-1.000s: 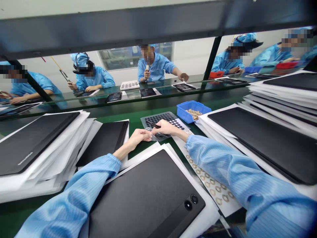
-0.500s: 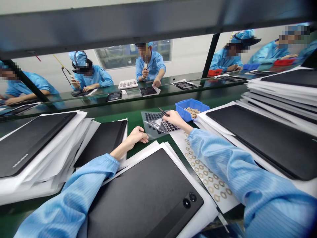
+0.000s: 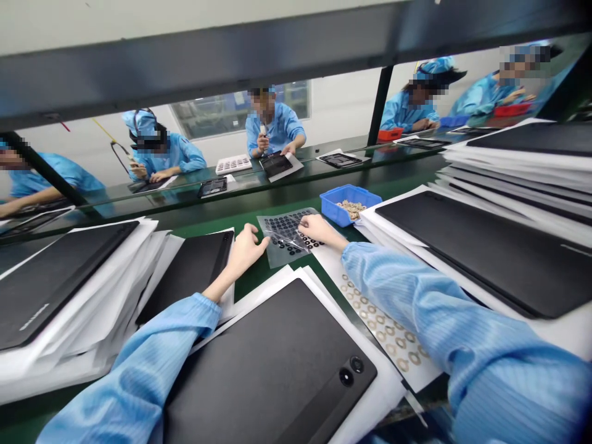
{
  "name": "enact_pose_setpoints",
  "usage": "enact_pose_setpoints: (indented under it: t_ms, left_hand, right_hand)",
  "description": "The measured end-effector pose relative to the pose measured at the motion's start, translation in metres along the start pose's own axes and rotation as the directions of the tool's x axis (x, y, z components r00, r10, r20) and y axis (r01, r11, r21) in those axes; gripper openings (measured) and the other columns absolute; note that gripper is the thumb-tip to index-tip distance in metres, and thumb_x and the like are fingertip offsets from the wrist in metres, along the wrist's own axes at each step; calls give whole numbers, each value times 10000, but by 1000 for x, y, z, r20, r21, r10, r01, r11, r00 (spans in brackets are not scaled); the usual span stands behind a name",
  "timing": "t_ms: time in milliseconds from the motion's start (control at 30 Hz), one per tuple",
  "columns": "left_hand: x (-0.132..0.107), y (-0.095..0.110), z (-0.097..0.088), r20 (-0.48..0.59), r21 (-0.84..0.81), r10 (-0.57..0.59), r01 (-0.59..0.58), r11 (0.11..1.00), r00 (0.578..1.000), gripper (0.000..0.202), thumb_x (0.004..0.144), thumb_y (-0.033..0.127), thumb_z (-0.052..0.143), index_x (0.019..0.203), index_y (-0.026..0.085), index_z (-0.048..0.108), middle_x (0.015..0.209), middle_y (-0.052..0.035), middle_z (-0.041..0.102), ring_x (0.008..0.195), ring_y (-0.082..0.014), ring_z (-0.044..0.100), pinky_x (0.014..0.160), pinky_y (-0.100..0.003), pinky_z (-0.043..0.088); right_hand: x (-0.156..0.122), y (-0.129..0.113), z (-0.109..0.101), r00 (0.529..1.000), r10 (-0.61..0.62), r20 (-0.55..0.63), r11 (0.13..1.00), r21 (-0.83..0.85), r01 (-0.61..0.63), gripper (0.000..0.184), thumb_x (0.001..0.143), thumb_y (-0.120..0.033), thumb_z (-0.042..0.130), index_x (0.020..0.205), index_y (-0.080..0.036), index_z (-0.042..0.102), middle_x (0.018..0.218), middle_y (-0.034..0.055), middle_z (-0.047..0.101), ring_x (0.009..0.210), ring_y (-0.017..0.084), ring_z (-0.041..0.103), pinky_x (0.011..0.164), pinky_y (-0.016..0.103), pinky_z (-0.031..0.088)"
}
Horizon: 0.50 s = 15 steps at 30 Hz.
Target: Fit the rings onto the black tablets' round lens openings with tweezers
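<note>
My right hand is closed in a pinch over a clear sheet of black ring-shaped stickers; whatever its fingers hold is hidden. To the left of that sheet, my left hand hovers with fingers loosely curled and apart, holding nothing. In front of me a black tablet, back side up with two camera lenses, lies on white sheets. Under my right forearm runs a white strip of tan ring stickers. Beyond my right hand stands a blue bin of small tan pieces.
Stacks of black tablets between white sheets stand at left and right. A smaller dark tablet lies by my left wrist. A metal shelf crosses overhead. Several co-workers in blue sit across the green bench.
My left hand has lifted and moved left, away from the sheet's edge. The slim dark tool that stuck up from my right hand no longer shows. A co-worker opposite has tilted up a dark panel.
</note>
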<state>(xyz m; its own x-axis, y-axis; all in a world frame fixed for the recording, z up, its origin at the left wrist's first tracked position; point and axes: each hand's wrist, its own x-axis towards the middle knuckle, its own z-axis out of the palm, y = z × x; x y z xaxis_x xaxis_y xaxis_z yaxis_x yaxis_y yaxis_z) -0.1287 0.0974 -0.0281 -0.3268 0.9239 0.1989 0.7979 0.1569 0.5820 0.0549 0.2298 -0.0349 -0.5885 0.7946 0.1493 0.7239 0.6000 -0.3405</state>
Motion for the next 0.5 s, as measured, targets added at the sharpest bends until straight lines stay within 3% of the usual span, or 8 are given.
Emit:
enact_pose_setpoints:
  t_ms: [67,167,333,500]
  left_hand:
    - [3,-1,5,-94,119,139,-127,985,986,345,877,286,608,1184,151,529,1257,-101,512,1156,-265,492,970,-482,415]
    - [2,-6,15,-106,257,278,-244,935,955,381,848,256,619,1196,143,512,1325,-122,475,1219,-298,419,1006,-485,355]
    - [-6,-12,28,-135,410,305,-227,883,943,401,881,270,547,1236,104,463,1382,-217,430,1208,-368,407,973,-504,346]
    - [-8,-9,28,-127,495,343,-240,835,931,340,898,260,515,1208,122,500,1383,-203,428,1218,-374,386,972,-512,317]
  right_hand:
    - [-1,-3,6,1000,9,-18,999,-38,-10,317,923,-336,559,1172,-141,578,1155,88,608,997,197,617,849,404,530]
    - [-2,-7,11,998,39,-41,995,-94,-43,325,923,-337,559,1183,-143,572,1167,92,603,1007,201,613,857,409,527]
    - [-2,-9,9,992,100,-75,981,-158,-111,336,920,-334,564,1192,-136,567,1173,100,599,1012,204,613,859,407,527]
    - [0,-6,6,982,153,-111,968,-185,-172,338,922,-332,562,1194,-132,565,1166,101,602,1003,202,616,853,407,530]
